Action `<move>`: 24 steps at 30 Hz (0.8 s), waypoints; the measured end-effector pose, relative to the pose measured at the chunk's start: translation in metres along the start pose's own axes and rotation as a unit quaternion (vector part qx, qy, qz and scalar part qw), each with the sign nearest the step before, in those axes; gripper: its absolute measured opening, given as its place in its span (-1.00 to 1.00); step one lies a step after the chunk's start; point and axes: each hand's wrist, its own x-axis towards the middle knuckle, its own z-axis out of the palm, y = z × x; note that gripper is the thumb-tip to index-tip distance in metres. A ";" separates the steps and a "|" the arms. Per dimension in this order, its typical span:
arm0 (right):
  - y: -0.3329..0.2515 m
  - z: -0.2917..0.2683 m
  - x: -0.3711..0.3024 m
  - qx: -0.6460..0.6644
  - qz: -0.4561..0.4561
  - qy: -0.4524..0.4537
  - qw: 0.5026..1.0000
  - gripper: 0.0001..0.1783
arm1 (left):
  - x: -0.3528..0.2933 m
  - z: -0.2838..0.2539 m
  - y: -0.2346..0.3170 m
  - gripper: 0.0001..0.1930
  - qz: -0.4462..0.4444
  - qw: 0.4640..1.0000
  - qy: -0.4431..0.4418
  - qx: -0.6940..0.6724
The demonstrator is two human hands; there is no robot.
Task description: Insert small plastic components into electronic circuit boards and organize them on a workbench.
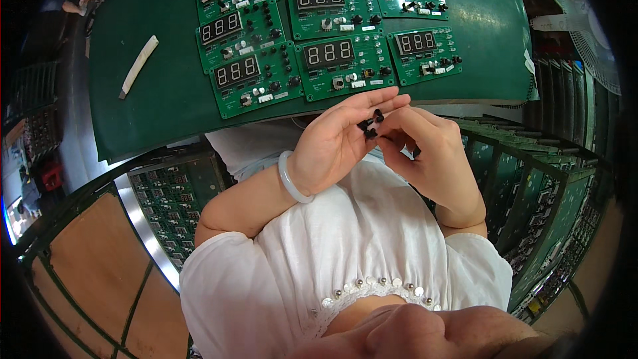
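In front of my chest, my left hand [330,141] is turned palm up, its fingers stretched toward the table edge. Several small black parts [370,133] with short stems lie in it near the fingers; their exact kind is too small to make out. My right hand [430,149] meets it from the right, with thumb and forefinger bent in a pinch at these parts. Another dark bit shows between the right fingers, partly hidden. Just beyond the hands lies a green circuit board [359,73] with a three-digit display.
More such boards lie in rows on the green table [159,106]. A pale strip-like tool [139,66] rests at the left. Racks filled with boards stand at the lower left [169,206] and right [531,193]. A white fan [591,33] is at the far right.
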 end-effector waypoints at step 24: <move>0.010 0.024 0.005 -0.153 -0.061 0.081 0.983 -0.75 | 0.004 0.005 -0.008 -0.47 0.056 0.997 0.012 -0.046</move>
